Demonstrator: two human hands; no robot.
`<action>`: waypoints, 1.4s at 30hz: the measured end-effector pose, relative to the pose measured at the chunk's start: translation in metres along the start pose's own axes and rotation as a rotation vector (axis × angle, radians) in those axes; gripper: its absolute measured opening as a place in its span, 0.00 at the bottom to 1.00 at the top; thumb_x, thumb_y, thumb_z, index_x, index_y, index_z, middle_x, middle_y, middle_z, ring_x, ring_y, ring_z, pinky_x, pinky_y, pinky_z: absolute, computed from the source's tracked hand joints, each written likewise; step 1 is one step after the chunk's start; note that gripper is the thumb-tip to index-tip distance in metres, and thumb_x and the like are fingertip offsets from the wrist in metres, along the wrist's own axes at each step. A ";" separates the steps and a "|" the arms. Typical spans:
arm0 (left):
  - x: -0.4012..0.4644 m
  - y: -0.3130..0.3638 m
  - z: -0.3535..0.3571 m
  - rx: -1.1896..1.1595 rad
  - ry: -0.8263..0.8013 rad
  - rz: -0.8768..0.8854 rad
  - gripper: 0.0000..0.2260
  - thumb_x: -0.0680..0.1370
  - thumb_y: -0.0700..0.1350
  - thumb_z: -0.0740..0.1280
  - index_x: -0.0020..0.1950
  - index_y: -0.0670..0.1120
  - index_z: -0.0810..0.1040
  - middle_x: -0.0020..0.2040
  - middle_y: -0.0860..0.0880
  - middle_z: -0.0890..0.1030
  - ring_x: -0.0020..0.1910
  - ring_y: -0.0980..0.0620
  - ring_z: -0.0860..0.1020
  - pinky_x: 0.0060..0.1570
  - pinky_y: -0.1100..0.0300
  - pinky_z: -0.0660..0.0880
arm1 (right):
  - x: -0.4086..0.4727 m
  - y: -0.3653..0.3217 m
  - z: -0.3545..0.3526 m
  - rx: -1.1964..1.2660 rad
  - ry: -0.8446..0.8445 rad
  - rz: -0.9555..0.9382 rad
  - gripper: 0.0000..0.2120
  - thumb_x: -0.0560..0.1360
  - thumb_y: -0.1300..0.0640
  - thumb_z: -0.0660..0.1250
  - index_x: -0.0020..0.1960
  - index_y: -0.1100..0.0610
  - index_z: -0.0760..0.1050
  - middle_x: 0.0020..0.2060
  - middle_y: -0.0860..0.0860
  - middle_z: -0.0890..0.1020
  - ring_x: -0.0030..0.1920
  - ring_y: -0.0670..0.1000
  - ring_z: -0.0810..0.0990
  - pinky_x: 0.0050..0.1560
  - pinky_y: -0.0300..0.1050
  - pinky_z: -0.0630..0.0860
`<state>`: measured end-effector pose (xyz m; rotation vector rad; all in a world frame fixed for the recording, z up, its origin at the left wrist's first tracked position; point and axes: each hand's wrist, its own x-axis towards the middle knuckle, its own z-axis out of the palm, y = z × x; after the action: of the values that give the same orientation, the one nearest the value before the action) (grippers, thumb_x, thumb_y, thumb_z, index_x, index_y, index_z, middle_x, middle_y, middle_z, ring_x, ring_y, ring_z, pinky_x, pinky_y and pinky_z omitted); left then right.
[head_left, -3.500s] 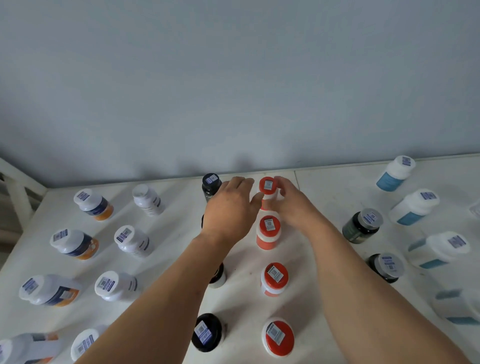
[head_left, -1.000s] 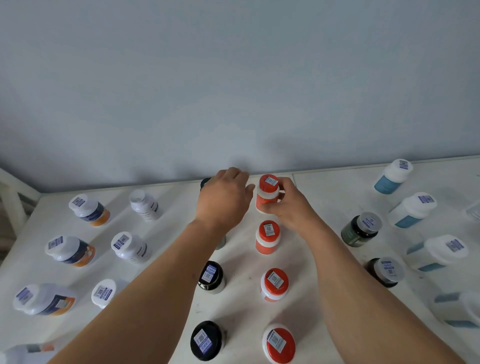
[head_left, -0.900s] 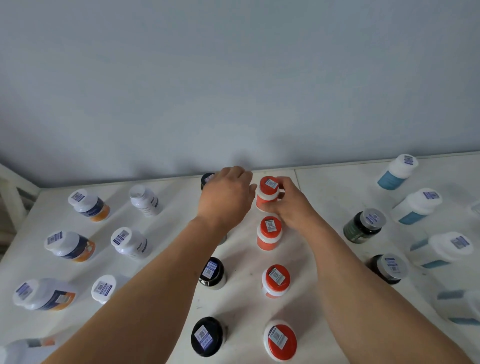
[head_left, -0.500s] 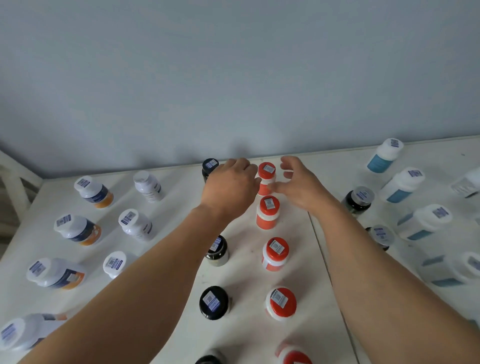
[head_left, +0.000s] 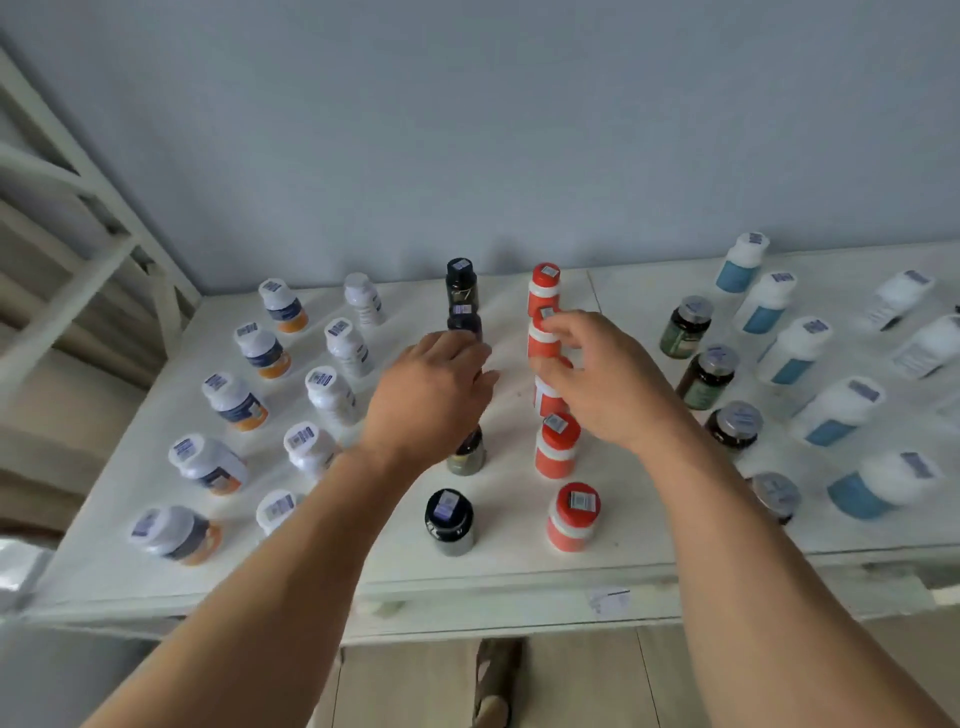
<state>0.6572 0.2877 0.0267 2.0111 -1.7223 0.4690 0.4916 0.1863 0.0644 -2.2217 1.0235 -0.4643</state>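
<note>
Red bottle (head_left: 542, 340) stands in its straight file on the worktop (head_left: 511, 499), framed by the right hand's (head_left: 602, 384) thumb and forefinger, blur hiding whether they pinch it; left hand (head_left: 431, 400) hovers slack over the dark bottles (head_left: 449, 519), probably aligning rows.

Five orange bottles (head_left: 558, 447) stand in one column, and four black bottles (head_left: 449, 519) show beside it. On the left are five orange-labelled white bottles (head_left: 234, 400) and five plain white bottles (head_left: 330, 395). On the right are four dark green bottles (head_left: 709, 374) and five blue-labelled white bottles (head_left: 792, 351).
</note>
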 end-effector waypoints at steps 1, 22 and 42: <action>-0.013 0.005 -0.007 -0.007 0.011 -0.022 0.10 0.76 0.46 0.66 0.49 0.43 0.84 0.48 0.46 0.84 0.45 0.41 0.81 0.38 0.53 0.78 | -0.017 -0.005 0.005 0.020 0.001 -0.010 0.18 0.79 0.48 0.66 0.68 0.48 0.71 0.66 0.48 0.76 0.64 0.50 0.76 0.64 0.50 0.73; -0.130 0.003 -0.001 -0.688 -0.490 -0.554 0.18 0.71 0.51 0.75 0.59 0.57 0.75 0.53 0.55 0.80 0.52 0.53 0.77 0.49 0.63 0.72 | -0.111 0.014 0.179 -0.088 0.026 0.116 0.16 0.71 0.49 0.74 0.57 0.50 0.77 0.49 0.48 0.81 0.52 0.52 0.80 0.49 0.48 0.77; -0.112 0.016 -0.067 -1.461 -0.338 -0.706 0.28 0.66 0.51 0.79 0.64 0.46 0.78 0.57 0.44 0.83 0.60 0.44 0.80 0.67 0.47 0.72 | -0.172 -0.045 0.127 0.706 0.130 0.186 0.22 0.73 0.54 0.75 0.62 0.52 0.69 0.50 0.44 0.84 0.49 0.42 0.83 0.49 0.36 0.78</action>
<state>0.6253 0.4151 0.0255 1.3259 -0.7868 -1.0975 0.4768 0.3924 -0.0063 -1.4741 0.9330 -0.7563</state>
